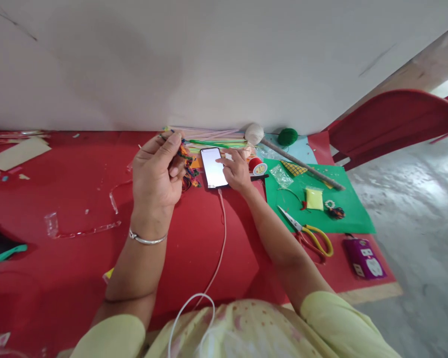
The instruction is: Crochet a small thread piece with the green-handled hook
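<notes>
Left hand point(159, 171) raised beside the phone point(211, 171), fingers curled in and thumb closed over them, pinching a multicoloured braid point(188, 158) whose free part hangs out toward the phone. Right hand point(236, 170) half open, index finger extended at the lit screen, other fingers loosely bent; no held object is visible in it, and whether the fingertip presses the glass cannot be told. The phone lies on the red table point(186, 258), with a cable point(223, 223) running from its near end toward the body. The red spool point(256, 164) is just beside the right hand; open scissors point(296, 223) lie partly on the green sheet point(353, 204).

Likely faults, as judged: the cable could be caught by a forearm or sleeve and drag the phone askew; the braid's loose strands could tangle or unravel if the pinch slackens while attention is on the screen; the spool could roll if the right hand brushes it; and the open blades could nick the right forearm if it swings outward
</notes>
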A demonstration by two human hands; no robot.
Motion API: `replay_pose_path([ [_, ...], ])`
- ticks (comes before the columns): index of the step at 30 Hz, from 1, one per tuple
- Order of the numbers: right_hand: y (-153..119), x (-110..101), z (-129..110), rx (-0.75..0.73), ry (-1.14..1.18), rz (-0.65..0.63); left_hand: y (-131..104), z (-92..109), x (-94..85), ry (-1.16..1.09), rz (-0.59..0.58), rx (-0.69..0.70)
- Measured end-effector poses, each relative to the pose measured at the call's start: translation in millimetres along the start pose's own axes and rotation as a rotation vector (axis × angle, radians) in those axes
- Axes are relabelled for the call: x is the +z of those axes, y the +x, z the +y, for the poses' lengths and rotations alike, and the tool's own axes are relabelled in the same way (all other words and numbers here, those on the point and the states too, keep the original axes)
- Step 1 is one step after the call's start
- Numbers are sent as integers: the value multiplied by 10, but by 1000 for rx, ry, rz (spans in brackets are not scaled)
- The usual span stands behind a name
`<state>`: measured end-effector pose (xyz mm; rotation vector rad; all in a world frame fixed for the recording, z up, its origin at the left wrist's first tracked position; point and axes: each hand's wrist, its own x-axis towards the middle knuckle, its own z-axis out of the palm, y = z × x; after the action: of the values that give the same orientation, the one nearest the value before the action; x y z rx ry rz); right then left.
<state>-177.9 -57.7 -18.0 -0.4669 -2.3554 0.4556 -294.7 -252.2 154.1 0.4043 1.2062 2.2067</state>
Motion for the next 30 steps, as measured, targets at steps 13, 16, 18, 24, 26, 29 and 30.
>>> replay_pose_path([
  [13,-343,-74,-76,-3,106,48,-32,-20,27,12,-24,-11],
  [16,-389,-96,-98,-4,110,55,-34,-16,16,15,-43,-6],
  [18,-419,-106,-103,-2,111,80,-38,-12,9,13,-54,-5],
  [24,-458,-106,-92,4,131,100,-51,-10,14,11,-50,-12],
  [26,-455,-105,-92,9,130,81,-50,-14,17,15,-50,-13],
  [29,-451,-110,-101,-12,117,66,-48,-20,17,10,-56,-13],
  [30,-450,-112,-106,-22,108,63,-48,-22,17,6,-57,-13],
])
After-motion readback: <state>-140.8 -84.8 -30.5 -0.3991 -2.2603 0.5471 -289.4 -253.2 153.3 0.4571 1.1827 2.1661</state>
